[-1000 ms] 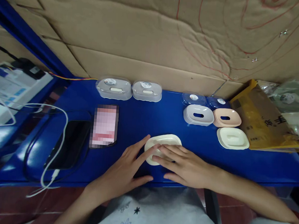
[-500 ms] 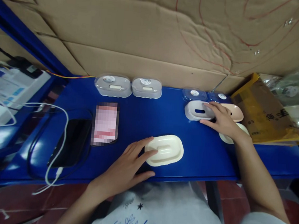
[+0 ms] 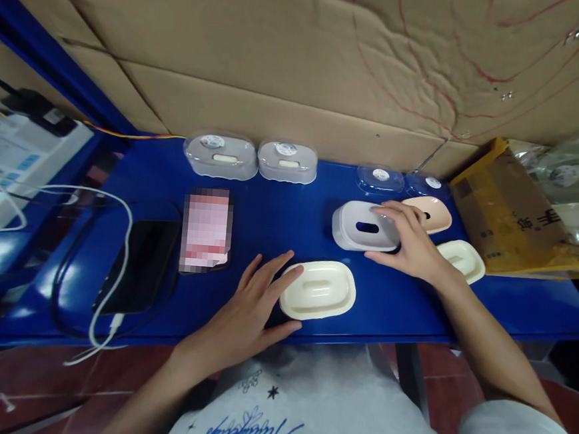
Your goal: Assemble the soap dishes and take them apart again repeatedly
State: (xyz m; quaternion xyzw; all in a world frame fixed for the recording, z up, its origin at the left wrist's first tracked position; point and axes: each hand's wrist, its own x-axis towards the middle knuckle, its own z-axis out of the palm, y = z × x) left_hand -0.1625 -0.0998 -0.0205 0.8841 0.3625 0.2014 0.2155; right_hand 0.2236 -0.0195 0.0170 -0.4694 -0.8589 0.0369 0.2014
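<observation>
My right hand grips the right end of a pale lilac-white oval box with a dark slot in its top, thumb in front and fingers behind. Close to the front edge of the table lies a shallow cream oval tray with a raised bar in its middle. At the tray's left end, my left hand has its fingers spread, one fingertip over the rim. Beyond the right hand are a peach oval piece with a small dark hole and a second cream tray, partly behind the wrist.
Two grey oval boxes under clear covers stand at the back left, and clear lids at the back right. A phone, a black device and a white cable lie left. A taped carton stands right.
My right hand has drawn the lilac-white box left and toward me, away from the peach piece. The left hand stays by the cream tray, its fingers slightly more spread.
</observation>
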